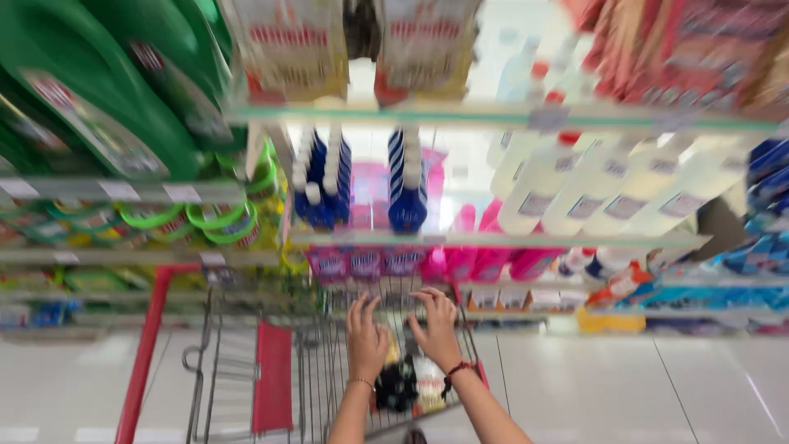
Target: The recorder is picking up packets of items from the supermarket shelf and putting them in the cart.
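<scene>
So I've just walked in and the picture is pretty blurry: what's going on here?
A person stands in a shop aisle with both bare hands reaching into a wire shopping cart with red trim. The left hand and right hand are spread, fingers open, above blurred packaged goods in the basket. Ahead, shelves hold blue bottles, pink bottles, white bottles and green jugs.

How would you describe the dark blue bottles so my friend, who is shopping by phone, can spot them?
Start at the wire shopping cart under the left hand and right hand. Look straight above it to the middle shelf. The dark blue bottles stand there in rows with white caps, left of the white bottles and above the pink ones.
</scene>
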